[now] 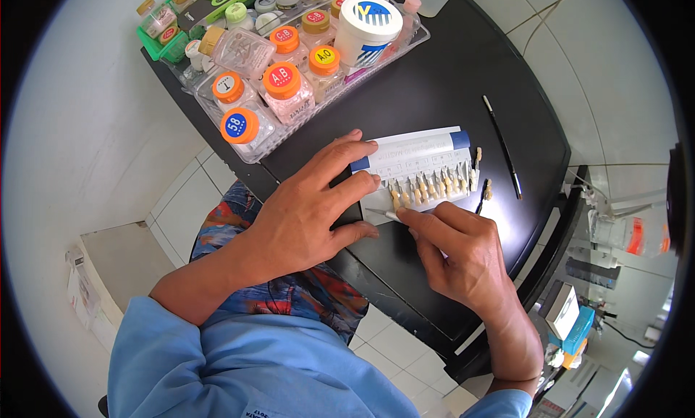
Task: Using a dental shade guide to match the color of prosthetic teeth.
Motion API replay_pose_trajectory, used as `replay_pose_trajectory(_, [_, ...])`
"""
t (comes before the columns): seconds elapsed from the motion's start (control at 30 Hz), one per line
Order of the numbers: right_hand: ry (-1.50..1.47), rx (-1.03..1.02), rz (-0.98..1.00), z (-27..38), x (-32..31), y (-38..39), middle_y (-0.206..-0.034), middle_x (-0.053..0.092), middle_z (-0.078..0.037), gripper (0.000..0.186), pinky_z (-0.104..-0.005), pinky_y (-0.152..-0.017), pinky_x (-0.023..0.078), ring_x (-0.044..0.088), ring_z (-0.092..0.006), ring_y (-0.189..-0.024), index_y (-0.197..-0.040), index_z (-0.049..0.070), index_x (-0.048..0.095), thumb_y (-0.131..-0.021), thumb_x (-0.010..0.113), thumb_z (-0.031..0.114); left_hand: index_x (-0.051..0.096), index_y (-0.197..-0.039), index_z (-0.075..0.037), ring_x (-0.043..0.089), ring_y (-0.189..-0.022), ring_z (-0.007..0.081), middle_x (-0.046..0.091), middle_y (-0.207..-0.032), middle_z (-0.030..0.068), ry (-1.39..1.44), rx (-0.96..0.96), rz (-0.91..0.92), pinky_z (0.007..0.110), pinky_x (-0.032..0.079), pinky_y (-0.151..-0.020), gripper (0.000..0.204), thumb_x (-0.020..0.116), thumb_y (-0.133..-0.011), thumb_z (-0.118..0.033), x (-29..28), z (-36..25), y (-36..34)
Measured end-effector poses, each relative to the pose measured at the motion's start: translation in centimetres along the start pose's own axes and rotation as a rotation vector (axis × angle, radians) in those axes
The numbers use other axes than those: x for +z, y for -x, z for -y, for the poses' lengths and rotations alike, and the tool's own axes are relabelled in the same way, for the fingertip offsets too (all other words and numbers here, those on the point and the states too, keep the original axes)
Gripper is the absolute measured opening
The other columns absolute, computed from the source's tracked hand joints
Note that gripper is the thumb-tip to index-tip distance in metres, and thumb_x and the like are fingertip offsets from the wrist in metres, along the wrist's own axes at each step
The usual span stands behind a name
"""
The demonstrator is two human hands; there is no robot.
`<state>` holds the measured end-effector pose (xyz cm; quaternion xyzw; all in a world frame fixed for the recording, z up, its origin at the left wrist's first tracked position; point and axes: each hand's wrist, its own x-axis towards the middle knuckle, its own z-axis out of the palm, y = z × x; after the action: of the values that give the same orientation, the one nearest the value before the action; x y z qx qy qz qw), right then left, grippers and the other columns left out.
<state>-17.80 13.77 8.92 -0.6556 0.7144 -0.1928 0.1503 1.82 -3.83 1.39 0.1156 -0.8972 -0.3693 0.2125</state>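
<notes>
A tooth shade guide, a white and blue holder with a row of tooth-shaped tabs on thin stems, rests on the black table. My left hand lies over its left end with fingers spread; two fingertips touch the holder and the thumb stays apart from it. Just below the row's left end, my right hand pinches a small whitish piece with a thin pointed end, probably a tab; the fingers hide part of it. One loose tooth tab lies right of the holder, and another tab sits at the holder's right end.
A slim black brush lies to the right on the table. At the back left, a clear plastic basket holds several orange-capped jars and a white tub. Behind it is a green basket. Boxes stand beyond the table's right edge.
</notes>
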Motion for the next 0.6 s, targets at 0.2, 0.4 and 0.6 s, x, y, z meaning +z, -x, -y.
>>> replay_pose_trajectory(0.2, [0.001,-0.003,0.01,-0.19,-0.08,0.1,-0.087,0.069,-0.007,0.041,-0.0425,-0.059,0.058,0.074,-0.0265,-0.072,-0.127,0.007,0.083,-0.087,0.081,-0.005,0.077,-0.127,-0.003,0.051,-0.162,0.0429,0.058,-0.165,0.017,0.0,-0.001,0.001,0.053,0.051,-0.129,0.054,0.102,-0.082,-0.019,0.1,-0.02,-0.01])
replay_pose_trajectory(0.4, [0.0,-0.001,0.008,-0.16,-0.11,0.05,-0.087,0.069,-0.007,0.042,-0.0423,-0.059,0.058,0.074,-0.0262,-0.072,-0.127,0.008,0.083,-0.087,0.081,-0.005,0.076,-0.127,-0.002,0.051,-0.163,0.0428,0.057,-0.165,0.0169,0.002,-0.004,0.003,0.053,0.051,-0.129,0.054,0.102,-0.082,-0.018,0.02,0.01,-0.05])
replay_pose_trajectory(0.6, [0.002,-0.008,0.003,-0.22,-0.03,0.06,-0.087,0.068,-0.007,0.042,-0.0428,-0.06,0.058,0.073,-0.0267,-0.072,-0.127,0.008,0.084,-0.087,0.081,-0.005,0.076,-0.127,-0.002,0.051,-0.163,0.043,0.057,-0.165,0.017,0.005,-0.004,0.001,0.053,0.051,-0.129,0.054,0.102,-0.082,-0.019,-0.01,-0.06,-0.05])
